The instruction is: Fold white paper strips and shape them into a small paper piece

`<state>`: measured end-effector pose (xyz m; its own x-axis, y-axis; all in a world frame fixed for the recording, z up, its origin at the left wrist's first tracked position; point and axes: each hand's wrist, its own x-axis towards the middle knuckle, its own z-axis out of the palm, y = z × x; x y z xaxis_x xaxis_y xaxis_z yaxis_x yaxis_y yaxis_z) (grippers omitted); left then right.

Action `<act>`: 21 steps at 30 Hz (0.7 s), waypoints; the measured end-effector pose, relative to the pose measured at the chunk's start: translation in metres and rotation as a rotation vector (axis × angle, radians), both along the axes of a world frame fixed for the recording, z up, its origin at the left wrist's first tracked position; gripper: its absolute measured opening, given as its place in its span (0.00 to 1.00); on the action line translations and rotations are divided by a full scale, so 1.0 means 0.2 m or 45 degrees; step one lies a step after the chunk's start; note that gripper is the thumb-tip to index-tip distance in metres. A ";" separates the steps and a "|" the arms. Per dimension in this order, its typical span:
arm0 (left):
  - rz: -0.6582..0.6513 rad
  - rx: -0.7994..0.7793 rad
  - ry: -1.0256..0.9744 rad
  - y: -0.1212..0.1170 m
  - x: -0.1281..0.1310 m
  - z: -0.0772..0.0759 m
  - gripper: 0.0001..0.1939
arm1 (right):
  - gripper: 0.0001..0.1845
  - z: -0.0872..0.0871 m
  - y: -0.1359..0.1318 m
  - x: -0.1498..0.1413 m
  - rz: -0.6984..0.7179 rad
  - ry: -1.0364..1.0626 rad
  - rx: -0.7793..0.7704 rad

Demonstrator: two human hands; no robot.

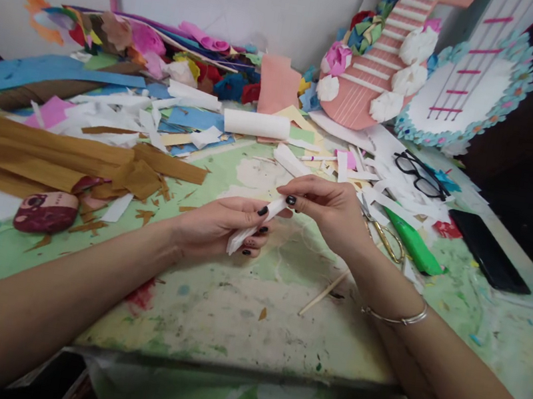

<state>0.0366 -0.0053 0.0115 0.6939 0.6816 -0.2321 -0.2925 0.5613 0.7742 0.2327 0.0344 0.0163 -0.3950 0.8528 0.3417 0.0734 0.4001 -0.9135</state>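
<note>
A narrow folded strip of white paper [243, 236] slants up to the right between my two hands, above the middle of the table. My left hand [227, 220] is closed round its lower part, thumb on top and fingers beneath. At the upper end, the thumb and fingertips of my right hand [328, 208] pinch the same strip. Under my right wrist a thin wooden stick [325, 292] lies on the table. Just right of that hand are scissors [385, 235] with gold-coloured handles, partly hidden, and a green tube-shaped item [414, 242].
Brown crepe paper [45, 154] and a dark red case [47, 210] lie at left. White scraps and a white paper roll [257, 124] are farther back. Glasses [420, 173] and a black phone [488, 250] lie at right. Two decorated paper instruments [360, 86] lean behind.
</note>
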 end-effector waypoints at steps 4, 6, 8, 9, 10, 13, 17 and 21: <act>0.055 0.144 0.139 -0.01 0.02 -0.02 0.04 | 0.12 0.00 -0.02 -0.02 0.035 0.100 -0.154; 0.086 0.241 0.257 -0.01 0.03 -0.03 0.05 | 0.17 -0.01 -0.02 -0.04 0.030 0.157 -0.219; 0.122 0.361 0.394 -0.02 0.03 -0.05 0.08 | 0.17 -0.01 -0.02 -0.04 0.003 0.189 -0.241; 0.145 0.429 0.463 -0.02 0.03 -0.05 0.10 | 0.16 -0.01 -0.03 -0.04 -0.007 0.194 -0.246; 0.172 0.498 0.530 -0.03 0.03 -0.06 0.11 | 0.15 -0.02 -0.03 -0.05 -0.011 0.193 -0.250; 0.237 0.677 0.674 -0.04 0.03 -0.04 0.12 | 0.13 -0.01 -0.04 -0.05 -0.002 0.166 -0.256; 0.267 0.882 0.827 -0.04 0.04 0.00 0.13 | 0.10 -0.01 -0.05 -0.06 -0.005 0.130 -0.193; 0.315 1.007 0.856 -0.05 0.04 0.00 0.11 | 0.09 0.00 -0.06 -0.07 -0.036 0.089 -0.157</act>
